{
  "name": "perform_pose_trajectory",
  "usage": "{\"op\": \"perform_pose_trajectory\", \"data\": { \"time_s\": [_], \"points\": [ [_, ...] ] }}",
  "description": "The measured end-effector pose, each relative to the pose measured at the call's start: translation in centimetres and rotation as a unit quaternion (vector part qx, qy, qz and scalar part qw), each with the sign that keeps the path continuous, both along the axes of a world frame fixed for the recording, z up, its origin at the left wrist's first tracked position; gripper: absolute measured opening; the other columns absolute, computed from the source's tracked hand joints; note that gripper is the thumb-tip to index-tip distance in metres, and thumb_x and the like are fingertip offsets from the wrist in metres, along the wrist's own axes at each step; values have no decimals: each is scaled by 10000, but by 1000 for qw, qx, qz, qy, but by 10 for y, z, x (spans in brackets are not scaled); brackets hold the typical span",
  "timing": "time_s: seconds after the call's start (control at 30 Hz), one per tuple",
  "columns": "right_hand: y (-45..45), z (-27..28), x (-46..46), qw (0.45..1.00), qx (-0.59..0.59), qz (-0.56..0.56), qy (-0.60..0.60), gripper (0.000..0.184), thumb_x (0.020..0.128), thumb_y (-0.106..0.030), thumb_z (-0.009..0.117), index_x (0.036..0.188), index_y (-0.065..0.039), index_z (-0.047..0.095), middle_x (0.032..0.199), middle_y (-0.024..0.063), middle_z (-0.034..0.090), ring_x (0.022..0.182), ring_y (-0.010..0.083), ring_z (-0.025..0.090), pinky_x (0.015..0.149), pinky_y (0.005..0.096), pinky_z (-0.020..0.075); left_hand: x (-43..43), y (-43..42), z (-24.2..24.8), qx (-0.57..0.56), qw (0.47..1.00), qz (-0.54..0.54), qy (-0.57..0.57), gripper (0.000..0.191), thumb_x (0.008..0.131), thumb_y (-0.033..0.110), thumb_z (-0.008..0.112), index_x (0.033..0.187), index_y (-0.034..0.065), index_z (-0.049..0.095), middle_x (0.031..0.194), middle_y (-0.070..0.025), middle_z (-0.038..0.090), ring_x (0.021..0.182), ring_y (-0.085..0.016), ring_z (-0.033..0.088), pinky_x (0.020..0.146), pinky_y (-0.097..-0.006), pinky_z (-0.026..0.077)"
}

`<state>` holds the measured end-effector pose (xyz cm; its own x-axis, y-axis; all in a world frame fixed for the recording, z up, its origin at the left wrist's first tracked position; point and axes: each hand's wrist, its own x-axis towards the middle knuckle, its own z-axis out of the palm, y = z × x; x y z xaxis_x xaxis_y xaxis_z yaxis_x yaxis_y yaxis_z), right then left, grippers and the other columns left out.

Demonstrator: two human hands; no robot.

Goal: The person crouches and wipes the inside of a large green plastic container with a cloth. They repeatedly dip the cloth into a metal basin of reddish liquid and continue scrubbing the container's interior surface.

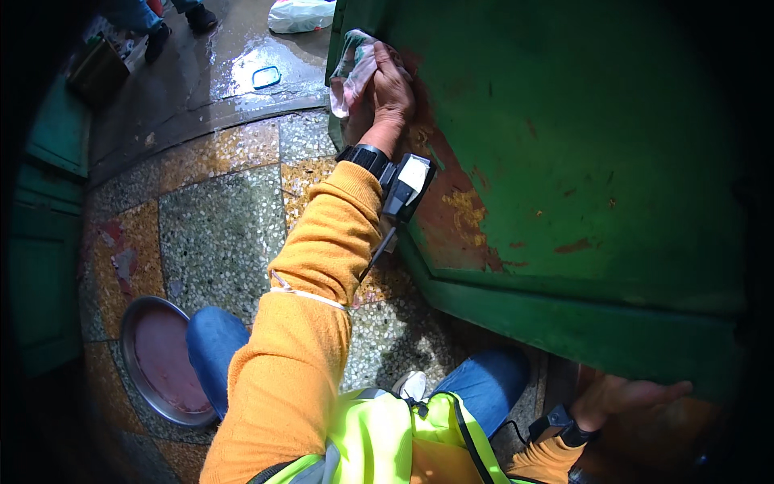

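Observation:
Beyond my outstretched left arm, my left hand (393,88) grips a damp, pinkish-white cloth (357,72) against the edge of a green painted door (574,181). Reddish-brown and yellowish patches show on the panel near this hand, where the green paint is worn or missing. My right hand (641,393) is at the lower right, beside the door's near edge, with its fingers stretched out and no object visible in it. Whether it touches the door is unclear. Both wrists wear black straps with devices.
A metal basin (127,345) of pinkish liquid stands beside my left knee on the terrazzo tile floor (224,236). On wet ground beyond lie a blue-rimmed item (266,77) and a plastic bag (301,16). A person's legs (136,18) and a box (98,71) are upper left; another green door (45,260) stands left.

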<state>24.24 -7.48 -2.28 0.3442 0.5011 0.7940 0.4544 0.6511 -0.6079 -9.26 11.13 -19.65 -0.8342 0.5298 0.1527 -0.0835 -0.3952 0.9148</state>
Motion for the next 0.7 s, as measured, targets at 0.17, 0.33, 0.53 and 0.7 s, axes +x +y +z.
{"op": "perform_pose_trajectory", "data": {
  "time_s": [0.17, 0.33, 0.53, 0.7],
  "points": [
    [-2, 5, -6, 999, -15, 10, 41, 551, 914, -429, 282, 1222, 22, 357, 1200, 119, 427, 1036, 193, 440, 881, 296, 355, 39, -43, 13, 3, 998, -49, 42, 570, 918, 457, 222, 929, -3, 558, 900, -147, 556, 880, -276, 498, 830, -317, 360],
    [-2, 7, -6, 999, -21, 7, 50, 553, 913, -432, 281, 1223, 19, 358, 1206, 118, 423, 1039, 195, 438, 884, 296, 354, 113, -122, 38, -34, 961, -274, 4, 450, 902, 409, 375, 1135, 32, 450, 1124, -80, 486, 1034, -212, 448, 944, -282, 282],
    [-1, 4, -2, 998, -17, 9, 57, 556, 911, -437, 279, 1224, 15, 360, 1214, 117, 418, 1044, 198, 436, 887, 294, 352, 49, -36, 9, 70, 991, -42, 104, 532, 901, 498, 276, 902, 31, 529, 796, -27, 526, 775, -131, 503, 726, -228, 399],
    [-4, 6, -4, 996, -28, 20, 81, 558, 910, -441, 278, 1225, 12, 361, 1220, 116, 415, 1048, 200, 434, 890, 294, 350, 25, -22, 2, 94, 993, -36, 59, 654, 887, 548, 189, 933, 11, 561, 858, -84, 571, 831, -210, 531, 772, -269, 388]
  ]
}}
